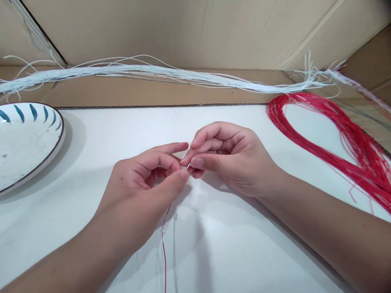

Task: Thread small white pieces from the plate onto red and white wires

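My left hand (141,181) and my right hand (231,155) meet fingertip to fingertip above the middle of the white table (223,251). Both are closed in a pinch. Between the two thumbs shows a tiny pale tip of something thin. A single red string (163,251) hangs down from under my left hand toward the near edge, with a clear or white strand (175,255) beside it. Which strand each hand pinches is hidden by the fingers.
A white plate with blue leaf marks (53,145) sits at the far left. A long bundle of white strings (136,72) lies along the back, on cardboard (174,27). A looped bundle of red strings (360,153) lies at the right.
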